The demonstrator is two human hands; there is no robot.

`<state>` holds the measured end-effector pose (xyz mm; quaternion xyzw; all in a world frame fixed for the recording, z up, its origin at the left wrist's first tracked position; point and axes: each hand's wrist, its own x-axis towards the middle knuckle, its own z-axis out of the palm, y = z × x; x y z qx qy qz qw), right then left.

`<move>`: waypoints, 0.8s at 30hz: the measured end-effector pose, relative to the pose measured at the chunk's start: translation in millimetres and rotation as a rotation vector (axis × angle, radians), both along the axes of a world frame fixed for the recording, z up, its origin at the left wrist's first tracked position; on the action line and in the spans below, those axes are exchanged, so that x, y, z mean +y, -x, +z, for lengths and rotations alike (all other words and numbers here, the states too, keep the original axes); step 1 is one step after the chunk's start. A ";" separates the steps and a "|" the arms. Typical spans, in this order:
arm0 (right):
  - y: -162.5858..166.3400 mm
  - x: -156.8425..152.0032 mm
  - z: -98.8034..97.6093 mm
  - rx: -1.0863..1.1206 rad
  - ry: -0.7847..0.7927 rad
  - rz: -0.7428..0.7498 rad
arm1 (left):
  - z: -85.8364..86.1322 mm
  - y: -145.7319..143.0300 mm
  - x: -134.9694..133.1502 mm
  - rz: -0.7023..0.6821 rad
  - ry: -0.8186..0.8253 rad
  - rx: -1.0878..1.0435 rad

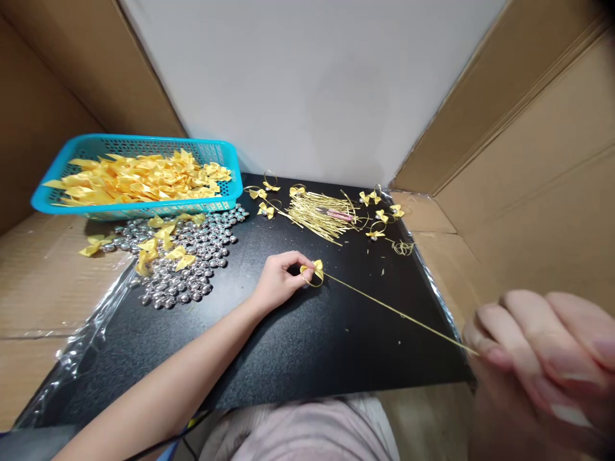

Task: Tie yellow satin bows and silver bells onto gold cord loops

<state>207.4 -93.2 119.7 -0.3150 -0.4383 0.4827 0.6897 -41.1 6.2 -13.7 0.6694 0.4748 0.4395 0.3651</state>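
My left hand (279,278) rests on the black mat (288,346) and pinches a small yellow ribbon bow (314,269) with a loop of gold string around it. From the bow a gold string (398,312) runs taut to the lower right. My right hand (542,365), close to the camera and blurred, has its fingers closed on the string's other end.
A blue basket (225,192) full of yellow bows stands at the back left. Silver beads (192,269) with loose bows lie before it. A bundle of gold strings (321,214) and several finished bows (382,214) lie at the back. Cardboard walls (542,186) flank both sides.
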 end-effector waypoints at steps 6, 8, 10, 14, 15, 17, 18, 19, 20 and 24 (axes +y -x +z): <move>3.8 27.3 5.1 0.005 -0.102 0.249 | -1.0 -2.0 -2.1 0.000 0.024 0.001; 4.0 38.8 6.1 0.082 -0.069 0.218 | -0.6 -2.9 -3.3 -0.012 0.031 0.004; 5.3 45.4 6.8 0.166 -0.035 0.186 | 0.7 -2.9 -3.8 -0.019 0.034 0.014; 8.9 43.7 5.5 0.188 -0.039 0.244 | 5.5 1.0 -2.1 0.010 0.021 0.054; 9.3 41.7 4.6 0.174 -0.043 0.266 | 6.8 2.5 -1.2 0.025 0.014 0.066; 9.5 37.3 2.7 0.151 -0.034 0.308 | 8.7 5.2 0.4 0.052 -0.001 0.084; 9.5 35.2 1.9 0.142 -0.019 0.324 | 9.2 6.1 1.1 0.061 -0.006 0.091; 9.5 33.1 1.3 0.134 0.003 0.335 | 9.2 6.7 1.6 0.065 -0.008 0.095; 9.6 31.0 0.8 0.127 0.028 0.340 | 9.0 6.9 2.0 0.065 -0.006 0.098; 10.3 22.5 -0.2 0.112 0.102 0.328 | 6.1 5.8 2.7 0.058 0.017 0.101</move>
